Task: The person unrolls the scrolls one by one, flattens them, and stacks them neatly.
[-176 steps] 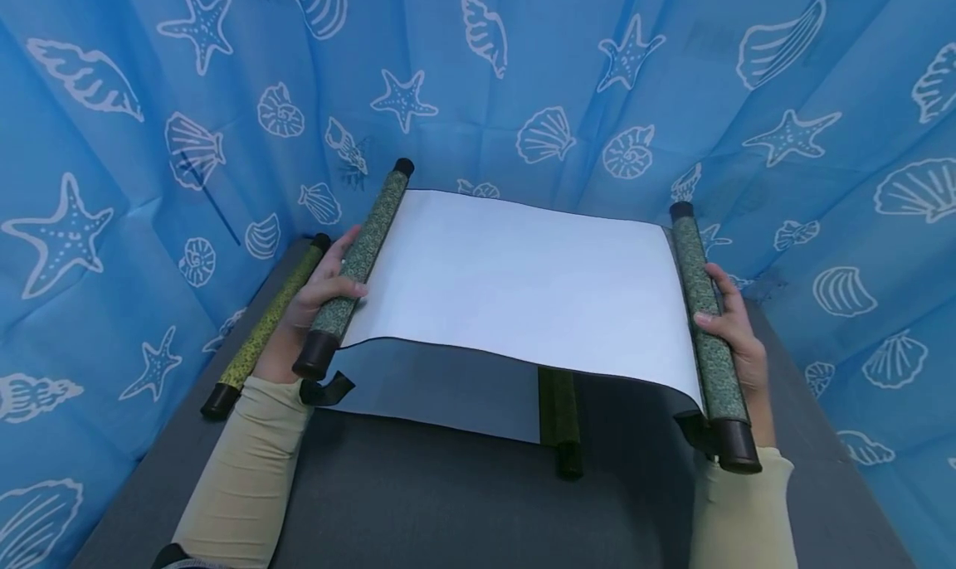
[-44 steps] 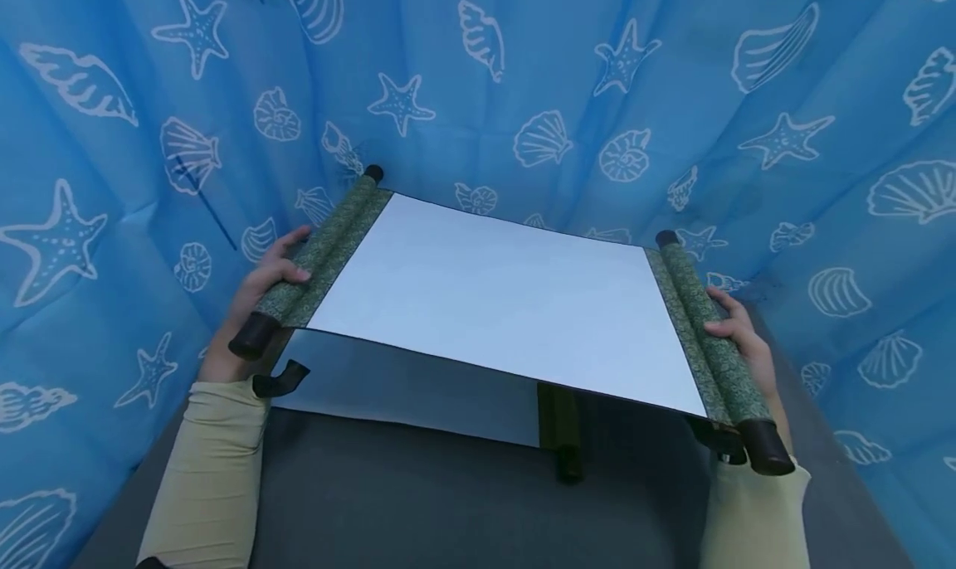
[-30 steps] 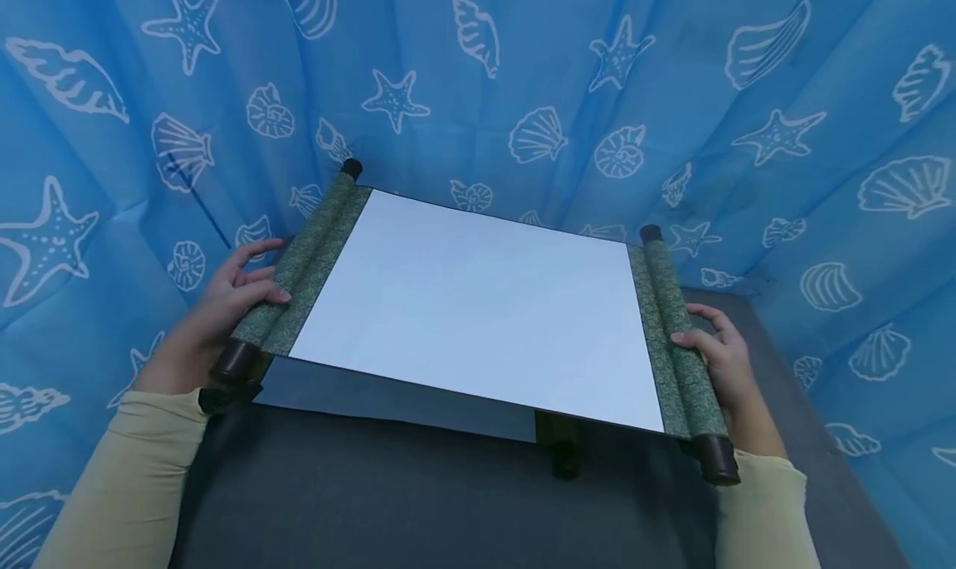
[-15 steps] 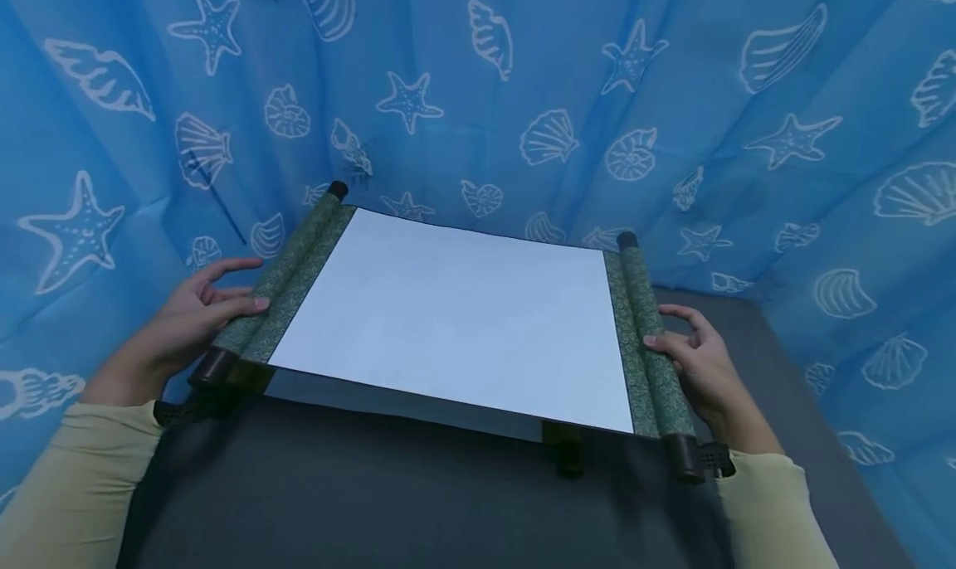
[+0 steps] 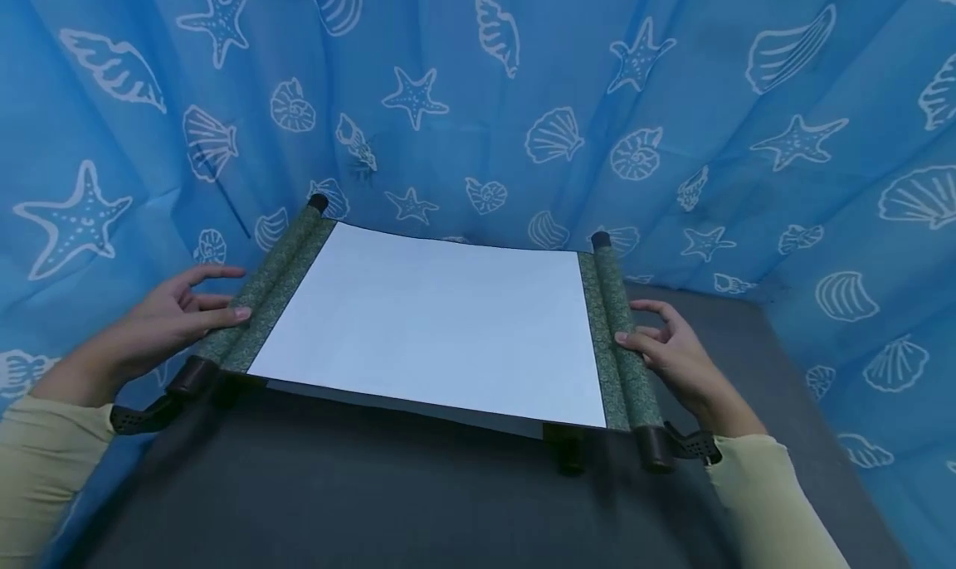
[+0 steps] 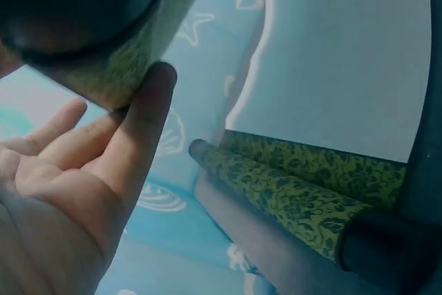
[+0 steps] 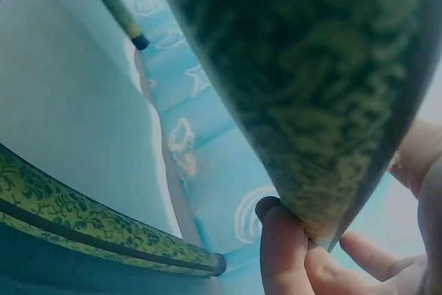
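A partly unrolled green-patterned scroll (image 5: 441, 320) with a blank white sheet hangs above the table, a dark-capped roller at each end. My left hand (image 5: 168, 320) pinches its left roller (image 5: 265, 291), thumb on top and fingers behind. At the other end, the right roller (image 5: 623, 337) is held between thumb and fingers of my right hand (image 5: 675, 353). Below lies a second scroll, yellow-green and also unrolled. Its left roller (image 6: 276, 202) shows in the left wrist view and its right roller (image 7: 103, 226) in the right wrist view; the upper scroll hides most of it.
A dark grey table (image 5: 418, 503) spreads under both scrolls. Blue curtain (image 5: 478, 80) with white shells and starfish hangs behind and at the sides. Black straps (image 5: 142, 415) sit at the wrists.
Both hands have carried the green scroll to the left and somewhat lower over the last second. It now covers more of the scroll beneath. Both grips continue.
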The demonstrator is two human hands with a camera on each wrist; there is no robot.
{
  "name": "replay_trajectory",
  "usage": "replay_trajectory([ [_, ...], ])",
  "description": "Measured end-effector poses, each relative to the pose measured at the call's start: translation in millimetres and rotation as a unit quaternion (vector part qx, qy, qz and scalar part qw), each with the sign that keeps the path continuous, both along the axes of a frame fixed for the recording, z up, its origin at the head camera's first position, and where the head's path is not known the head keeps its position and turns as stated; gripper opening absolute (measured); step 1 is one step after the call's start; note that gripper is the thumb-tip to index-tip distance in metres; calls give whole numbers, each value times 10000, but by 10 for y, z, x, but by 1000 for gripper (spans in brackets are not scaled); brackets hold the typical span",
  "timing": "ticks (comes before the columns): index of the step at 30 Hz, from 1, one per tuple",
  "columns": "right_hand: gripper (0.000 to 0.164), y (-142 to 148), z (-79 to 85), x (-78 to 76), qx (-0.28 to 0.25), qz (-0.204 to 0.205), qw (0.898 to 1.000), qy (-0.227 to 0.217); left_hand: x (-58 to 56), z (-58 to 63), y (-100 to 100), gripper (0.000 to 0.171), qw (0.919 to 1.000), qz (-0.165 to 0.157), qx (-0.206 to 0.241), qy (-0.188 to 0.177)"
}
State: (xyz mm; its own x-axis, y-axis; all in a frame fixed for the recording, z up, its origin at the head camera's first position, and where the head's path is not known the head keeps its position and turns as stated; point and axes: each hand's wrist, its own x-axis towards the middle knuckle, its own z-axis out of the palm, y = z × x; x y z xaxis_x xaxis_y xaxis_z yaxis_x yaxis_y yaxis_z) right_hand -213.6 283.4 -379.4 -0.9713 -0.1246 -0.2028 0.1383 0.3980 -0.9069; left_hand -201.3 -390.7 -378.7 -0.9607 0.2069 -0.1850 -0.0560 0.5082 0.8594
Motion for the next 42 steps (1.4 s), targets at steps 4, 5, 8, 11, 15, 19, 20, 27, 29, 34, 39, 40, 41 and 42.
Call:
replay_trajectory([
  [4,85,-65,-33,-59,-159,183,9997,-17,-11,-66,-12,73,9997,195,16,-166],
  [5,85,-83,-41,-70,-174,205,9996,-8,-14,-86,-15,73,9996,225,-15,-186],
  [8,85,-131,-61,-91,-123,202,9997,22,-18,-139,-28,72,9995,227,-63,-211],
  [11,83,-175,-72,-97,3,229,9997,94,-20,-181,-34,72,9996,198,-84,-161],
  [15,80,-228,-94,-115,183,348,9989,247,-14,-208,-43,70,9997,246,28,-58],
  [19,79,-299,-127,-141,323,437,9979,346,-9,-208,-38,73,9993,317,-149,122],
  [20,79,-320,-136,-149,361,455,9977,360,-11,-207,-37,73,9991,317,-242,167],
  [27,75,-452,-203,-207,480,470,9973,314,-26,-246,-72,73,9978,396,-505,177],
  [29,73,-475,-224,-220,440,452,9978,206,-26,-271,-88,73,9979,439,-452,110],
  [34,70,-553,-276,-265,322,533,9980,58,-75,-342,-102,72,9964,619,-544,176],
  [39,66,-644,-330,-274,602,567,9964,169,-151,-416,-98,68,9932,699,-865,334],
  [40,66,-657,-343,-272,676,593,9958,183,-158,-435,-97,66,9927,688,-923,351],
  [41,65,-670,-356,-269,748,617,9951,192,-162,-453,-92,65,9922,673,-982,379],
  [42,64,-682,-371,-267,818,649,9943,214,-164,-472,-88,64,9915,662,-1043,408],
])
